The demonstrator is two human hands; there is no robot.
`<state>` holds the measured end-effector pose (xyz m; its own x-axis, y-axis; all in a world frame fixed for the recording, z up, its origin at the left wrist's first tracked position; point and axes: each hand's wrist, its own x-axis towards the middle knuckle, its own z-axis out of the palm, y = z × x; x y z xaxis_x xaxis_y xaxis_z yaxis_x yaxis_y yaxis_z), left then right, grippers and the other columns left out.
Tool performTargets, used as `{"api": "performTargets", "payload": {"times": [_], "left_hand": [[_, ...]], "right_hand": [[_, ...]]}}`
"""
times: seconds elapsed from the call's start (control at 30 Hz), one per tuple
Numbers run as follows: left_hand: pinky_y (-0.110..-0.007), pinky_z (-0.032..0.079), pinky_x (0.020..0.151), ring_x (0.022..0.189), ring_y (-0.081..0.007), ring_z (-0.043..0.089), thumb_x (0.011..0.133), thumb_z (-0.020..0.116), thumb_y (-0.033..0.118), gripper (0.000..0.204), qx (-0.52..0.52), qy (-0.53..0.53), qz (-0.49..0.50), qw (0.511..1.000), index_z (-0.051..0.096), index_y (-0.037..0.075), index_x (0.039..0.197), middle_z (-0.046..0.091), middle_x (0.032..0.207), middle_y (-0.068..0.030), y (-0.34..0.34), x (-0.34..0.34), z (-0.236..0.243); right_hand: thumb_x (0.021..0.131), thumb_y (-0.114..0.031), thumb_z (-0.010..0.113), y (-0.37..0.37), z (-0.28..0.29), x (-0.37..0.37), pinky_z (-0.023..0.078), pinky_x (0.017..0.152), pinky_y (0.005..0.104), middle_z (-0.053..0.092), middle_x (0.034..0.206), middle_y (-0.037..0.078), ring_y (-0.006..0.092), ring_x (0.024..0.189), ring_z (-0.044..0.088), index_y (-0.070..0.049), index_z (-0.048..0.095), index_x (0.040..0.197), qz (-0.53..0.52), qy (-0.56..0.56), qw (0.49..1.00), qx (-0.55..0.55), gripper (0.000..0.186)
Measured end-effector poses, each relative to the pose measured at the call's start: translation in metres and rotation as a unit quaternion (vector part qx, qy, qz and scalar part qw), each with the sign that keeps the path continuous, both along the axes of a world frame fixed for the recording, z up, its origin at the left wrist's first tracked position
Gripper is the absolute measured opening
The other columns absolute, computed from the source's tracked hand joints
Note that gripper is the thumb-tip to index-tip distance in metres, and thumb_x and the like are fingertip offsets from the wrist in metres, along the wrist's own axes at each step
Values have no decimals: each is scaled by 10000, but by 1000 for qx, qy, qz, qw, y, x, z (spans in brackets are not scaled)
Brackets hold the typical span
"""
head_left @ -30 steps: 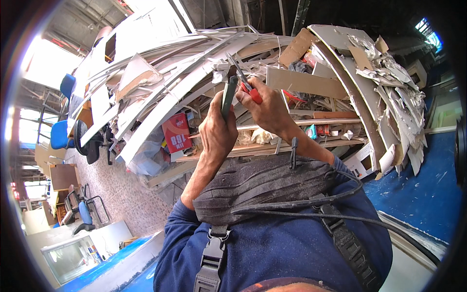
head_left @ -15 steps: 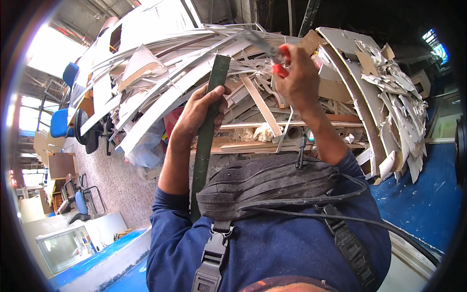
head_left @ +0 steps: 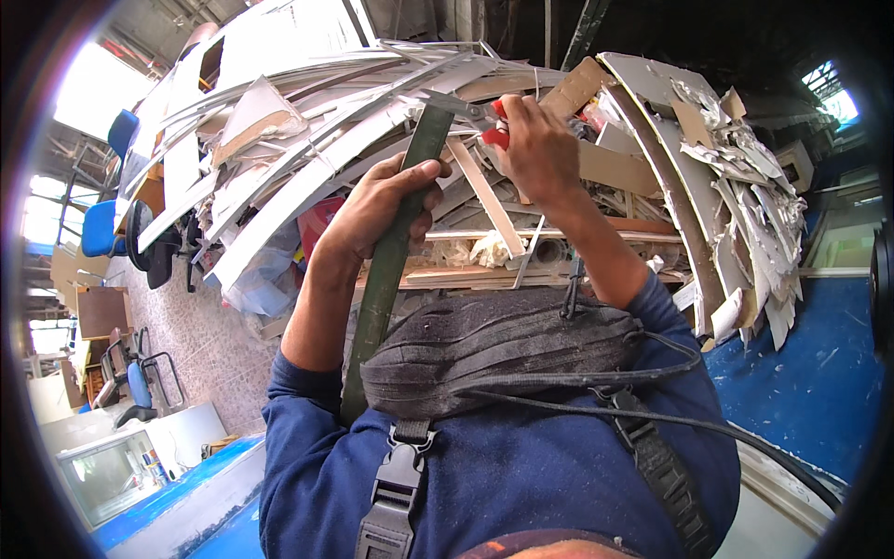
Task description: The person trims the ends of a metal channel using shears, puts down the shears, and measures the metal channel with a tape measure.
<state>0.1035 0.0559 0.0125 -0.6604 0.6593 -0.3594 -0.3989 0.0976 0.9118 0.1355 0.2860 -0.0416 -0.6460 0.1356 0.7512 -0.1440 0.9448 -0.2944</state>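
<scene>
A long, flat dark green strip [head_left: 391, 265] stands tilted in front of me; its material I cannot make out. My left hand [head_left: 396, 200] is closed around its upper part, thumb across the face. The strip's lower end passes beside the black bag on my chest. In my right hand [head_left: 540, 154] is a pair of red-handled snips [head_left: 456, 102], the handles wrapped by my fingers. Their grey blades point left and lie at the strip's top end. Whether the blades grip the edge or only touch it, I cannot tell.
A big heap of broken white boards and strips [head_left: 307, 177] rises ahead. Stacked torn panels [head_left: 736, 205] lean at the right. Blue chairs [head_left: 101, 226] stand far left. The black bag [head_left: 503, 349] and its cable [head_left: 717, 429] hang across my chest.
My right hand has come left and slightly down, bringing the snips from above and beside the strip to its top end. The left hand keeps its hold on the strip.
</scene>
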Motion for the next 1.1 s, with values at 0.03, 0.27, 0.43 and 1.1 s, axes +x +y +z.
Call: {"api": "performTargets", "payload": {"times": [0.03, 0.27, 0.43, 1.1], "left_hand": [[-236, 418, 418, 467, -80, 501, 1009, 596, 296, 300, 0, 0, -1, 1000, 599, 20, 1127, 554, 740, 5, -2, 2, -2], [-241, 442, 421, 488, -89, 528, 991, 605, 348, 369, -18, 33, -20, 999, 590, 10, 1139, 556, 736, -1, -5, 1, -6], [-244, 482, 488, 537, -98, 561, 1017, 578, 398, 356, 18, 60, -12, 998, 592, 75, 1167, 573, 744, -12, -10, -4, -13], [-316, 469, 561, 582, -220, 567, 573, 908, 139, 392, 8, 668, 155, 728, 572, 39, 747, 565, 668, -65, -39, -31, -72]], "right_hand": [[747, -191, 819, -2, -1, -2, 488, 733, 419, 580, 882, 71, 281, 806, 617, -101, 562, 1083, -9, -89, 996, 23, 433], [732, -270, 830, -3, 11, 9, 499, 789, 412, 617, 950, 53, 264, 929, 638, -130, 578, 1083, -4, -55, 998, 36, 455], [769, -248, 801, 0, 2, 7, 521, 822, 422, 646, 953, 74, 287, 935, 659, -114, 600, 1068, 19, -65, 998, 16, 385], [935, -270, 696, -20, 21, 53, 469, 912, 294, 659, 1065, 60, 139, 988, 593, -1, 601, 1235, 447, -496, 630, -397, 414]]}}
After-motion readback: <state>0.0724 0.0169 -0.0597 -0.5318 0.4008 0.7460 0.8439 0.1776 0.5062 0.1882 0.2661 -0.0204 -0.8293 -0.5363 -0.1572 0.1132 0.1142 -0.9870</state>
